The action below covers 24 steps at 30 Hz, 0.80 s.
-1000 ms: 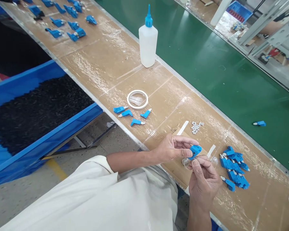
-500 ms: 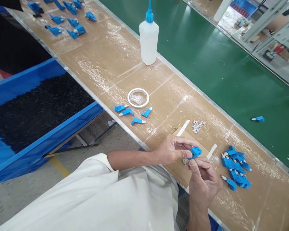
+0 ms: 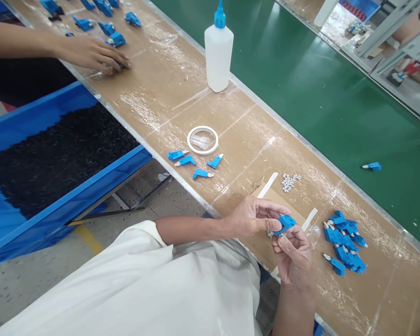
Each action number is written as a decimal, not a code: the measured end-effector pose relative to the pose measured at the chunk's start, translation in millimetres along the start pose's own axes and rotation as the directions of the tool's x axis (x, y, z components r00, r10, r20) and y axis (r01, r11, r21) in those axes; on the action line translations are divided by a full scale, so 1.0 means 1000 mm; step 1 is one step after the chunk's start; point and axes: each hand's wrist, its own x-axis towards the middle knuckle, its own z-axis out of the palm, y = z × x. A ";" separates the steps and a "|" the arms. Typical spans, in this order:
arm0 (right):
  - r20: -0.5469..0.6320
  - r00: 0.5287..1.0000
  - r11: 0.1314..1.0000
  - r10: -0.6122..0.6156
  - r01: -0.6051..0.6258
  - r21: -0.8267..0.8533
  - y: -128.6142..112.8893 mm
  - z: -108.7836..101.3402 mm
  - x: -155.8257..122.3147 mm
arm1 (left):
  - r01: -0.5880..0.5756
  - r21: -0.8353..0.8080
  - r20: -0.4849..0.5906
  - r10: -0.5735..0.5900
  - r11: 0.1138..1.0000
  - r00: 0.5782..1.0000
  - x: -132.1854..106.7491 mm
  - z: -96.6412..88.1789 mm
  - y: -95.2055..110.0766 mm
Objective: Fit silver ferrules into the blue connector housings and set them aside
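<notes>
Between the thumb and fingers of my left hand [image 3: 251, 218] is a small blue plastic part [image 3: 286, 224], held over a cardboard piece [image 3: 290, 204] on the bench. My right hand [image 3: 297, 259] is closed at the lower side of the same part, its thumb and fingertips pinched against it. Whatever lies under those fingertips is hidden. A heap of similar blue parts with whitish ends [image 3: 345, 242] lies right of my right hand. Beyond the cardboard sits a small pile of tiny pale pieces [image 3: 290, 182].
Several loose blue parts [image 3: 200, 173] lie near a white tape ring [image 3: 203, 140]. A squeeze bottle [image 3: 218, 56] stands by the green belt [image 3: 301, 84], which carries one blue part [image 3: 372, 166]. Another person's hand [image 3: 91, 55] is at the far left, above a blue bin [image 3: 66, 191] of black pieces.
Another person's arm has come in from the left, its hand on the blue parts there. My right hand has turned and closed in on the held part. The part on the belt has shifted slightly.
</notes>
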 end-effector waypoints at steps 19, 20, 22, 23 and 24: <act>-0.204 0.941 0.962 -0.271 0.261 -0.076 -0.017 0.005 -0.017 | -0.120 0.100 0.115 0.109 0.988 0.987 -0.001 0.026 0.023; -0.195 0.939 0.959 -0.283 0.275 -0.069 -0.017 0.006 -0.017 | -0.105 0.085 0.130 0.093 0.991 0.987 0.000 0.026 0.024; -0.178 0.934 0.951 -0.309 0.303 -0.062 -0.018 0.008 -0.016 | -0.072 0.048 0.153 0.063 0.996 0.986 0.002 0.025 0.027; -0.174 0.929 0.945 -0.327 0.321 -0.064 -0.019 0.009 -0.016 | -0.059 0.027 0.163 0.054 0.998 0.985 0.002 0.025 0.028; -0.174 0.921 0.937 -0.349 0.342 -0.070 -0.021 0.011 -0.016 | -0.046 0.005 0.172 0.044 0.999 0.984 0.003 0.025 0.029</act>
